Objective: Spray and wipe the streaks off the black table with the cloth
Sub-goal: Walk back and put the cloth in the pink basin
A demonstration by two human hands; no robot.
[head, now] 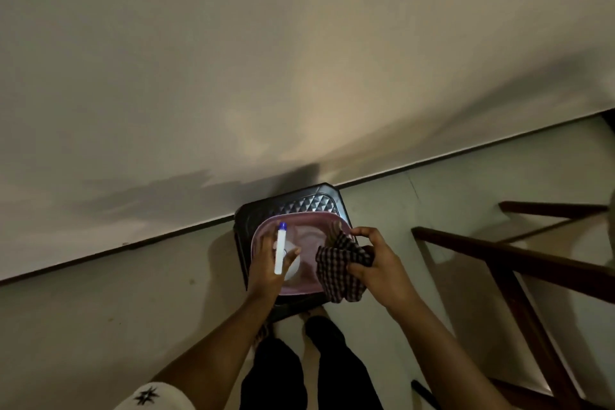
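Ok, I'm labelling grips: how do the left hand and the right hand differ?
The left hand holds a slim white spray bottle with a blue cap; the right hand grips a bunched dark checked cloth. The left hand's fingers lie straighter; the right hand's curl. Both are above the pink basin on the black table.

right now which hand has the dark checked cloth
The right hand: it grips the dark checked cloth over the pink plastic tray. The left hand holds a slim white spray bottle with a blue cap instead.
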